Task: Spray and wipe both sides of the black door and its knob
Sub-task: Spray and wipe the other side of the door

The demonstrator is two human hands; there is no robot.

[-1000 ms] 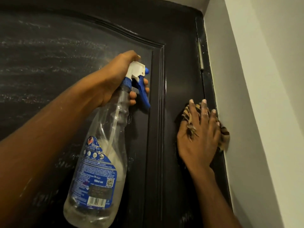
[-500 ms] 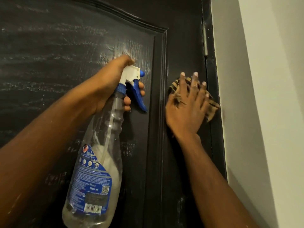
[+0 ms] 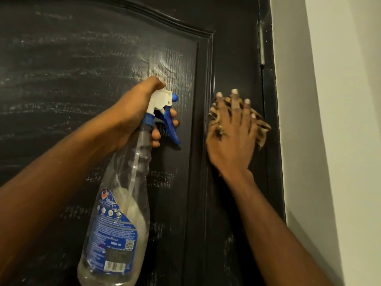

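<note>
Door (image 3: 233, 48) fills the left and middle of your view, black and wood-grained, close in front of you. Pale streaks and a wet sheen lie across its raised panel (image 3: 82, 83), and the panel's moulding (image 3: 206, 79) runs down between your two hands. High on the door's right edge a hinge (image 3: 261, 46) sits against the black frame (image 3: 273, 153). Beyond the frame a white wall (image 3: 334, 120) takes up the right side.

Your left hand (image 3: 138, 108) is raised in front of the panel and grips the neck of a bottle (image 3: 117, 213), thumb over the white spray head and fingers curled round the blue trigger (image 3: 172, 131). The nozzle faces away from you, toward the door. The bottle hangs tilted, its base low and to the left. It is clear plastic with a blue label.

Your right hand (image 3: 231, 139) lies flat, fingers straight and spread, pressing a striped cloth (image 3: 262, 129) against the door between moulding and frame. The cloth shows past the fingertips and at the hand's right, where it reaches the frame; the hand hides the rest of it.

Your left forearm covers the lower left of the panel, and your right forearm crosses the door's lower right.
</note>
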